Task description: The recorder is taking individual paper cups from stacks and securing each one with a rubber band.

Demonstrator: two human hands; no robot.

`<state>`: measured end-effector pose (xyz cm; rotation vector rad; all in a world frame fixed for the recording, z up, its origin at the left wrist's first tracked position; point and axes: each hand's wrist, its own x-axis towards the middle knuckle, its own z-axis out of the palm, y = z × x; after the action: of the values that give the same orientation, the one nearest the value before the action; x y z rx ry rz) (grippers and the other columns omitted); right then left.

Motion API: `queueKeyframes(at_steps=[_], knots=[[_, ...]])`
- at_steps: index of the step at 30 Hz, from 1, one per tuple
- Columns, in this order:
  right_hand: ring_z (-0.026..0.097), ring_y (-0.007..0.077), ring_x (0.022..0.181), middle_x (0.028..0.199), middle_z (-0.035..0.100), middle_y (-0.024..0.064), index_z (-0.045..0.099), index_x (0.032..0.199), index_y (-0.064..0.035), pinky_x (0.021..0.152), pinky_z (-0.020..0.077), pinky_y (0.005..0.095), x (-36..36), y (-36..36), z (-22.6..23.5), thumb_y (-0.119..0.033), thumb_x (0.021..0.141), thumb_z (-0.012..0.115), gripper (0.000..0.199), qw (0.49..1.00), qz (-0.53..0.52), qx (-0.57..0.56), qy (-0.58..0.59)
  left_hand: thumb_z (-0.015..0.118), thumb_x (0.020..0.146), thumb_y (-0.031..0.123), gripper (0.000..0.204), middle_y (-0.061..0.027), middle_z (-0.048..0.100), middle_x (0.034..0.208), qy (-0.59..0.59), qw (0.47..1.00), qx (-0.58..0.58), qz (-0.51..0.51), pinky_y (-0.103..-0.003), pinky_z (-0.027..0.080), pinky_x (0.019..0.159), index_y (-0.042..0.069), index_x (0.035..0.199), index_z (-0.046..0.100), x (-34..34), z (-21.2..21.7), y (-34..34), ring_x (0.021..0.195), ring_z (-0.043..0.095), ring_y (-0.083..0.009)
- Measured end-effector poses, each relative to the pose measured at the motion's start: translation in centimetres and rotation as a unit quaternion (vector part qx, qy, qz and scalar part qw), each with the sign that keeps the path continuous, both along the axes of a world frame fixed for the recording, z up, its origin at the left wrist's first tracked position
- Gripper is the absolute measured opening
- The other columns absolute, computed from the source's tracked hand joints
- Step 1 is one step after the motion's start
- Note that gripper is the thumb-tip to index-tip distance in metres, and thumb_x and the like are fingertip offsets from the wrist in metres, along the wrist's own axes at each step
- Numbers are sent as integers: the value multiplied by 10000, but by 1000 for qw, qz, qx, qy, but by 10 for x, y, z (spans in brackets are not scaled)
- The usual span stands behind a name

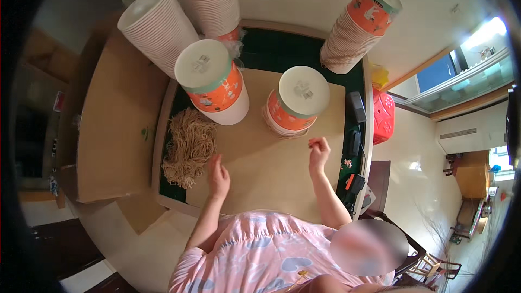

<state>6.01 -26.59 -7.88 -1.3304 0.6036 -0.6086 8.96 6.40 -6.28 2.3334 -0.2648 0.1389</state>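
Beige strings (190,149) lie heaped along the left edge of a cardboard sheet (255,179), just beside the loosely opened left hand (219,179), while the curled right hand (319,155), whether pinching anything cannot be told, is near the short orange-banded cup stack (290,115).

Sheet (263,179) on bench (287,26). String bundle (188,146) at sheet's L edge, nr L grip (219,178). Near-L cup stack (220,92) bhd bundle; mid cup stack (293,106) on sheet, to its R, just beyond R grip (319,154). Two rear-L cup stacks (160,30) bhd near-L one; rear-R cup stack (355,35) at far R corner of bench. Box (119,125) L of bench, stool (383,116) to R. Small devices (356,107) along bench's R side.
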Motion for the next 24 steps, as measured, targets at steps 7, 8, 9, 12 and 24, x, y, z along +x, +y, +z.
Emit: queueKeyframes(at_steps=[7,8,9,12,24], knots=[[513,86,681,810,580,3,597,1002,-24,604,417,208,103,102,100,-2,868,503,165,966,247,-79,-7,509,903,51,254,-110,611,1018,-56,985,-156,55,-279,497,731,35,1156,532,139,76,26,881,615,-185],[510,87,688,825,583,6,597,1033,-28,611,420,211,124,114,107,-25,878,514,176,973,225,-43,8,516,912,84,239,-102,629,979,-75,975,-201,53,-273,494,730,34,1143,546,167,69,35,850,621,-176],[510,86,710,847,588,17,587,1060,-28,622,425,220,144,117,112,-68,897,516,181,978,210,5,12,519,913,105,232,-99,637,960,-28,967,-244,64,-271,493,716,30,1128,560,191,66,36,834,623,-175],[525,96,715,836,589,18,593,1037,-16,623,439,226,182,124,124,-112,912,527,171,979,191,-8,64,560,893,160,201,-89,660,824,84,954,-277,75,-274,488,659,4,1001,626,243,55,38,748,623,-160],[537,88,653,755,603,24,632,903,0,575,439,212,200,105,120,-159,903,569,171,958,244,40,143,659,827,161,178,-69,638,706,187,922,-330,73,-257,437,433,-9,859,617,257,76,31,517,559,-121]])
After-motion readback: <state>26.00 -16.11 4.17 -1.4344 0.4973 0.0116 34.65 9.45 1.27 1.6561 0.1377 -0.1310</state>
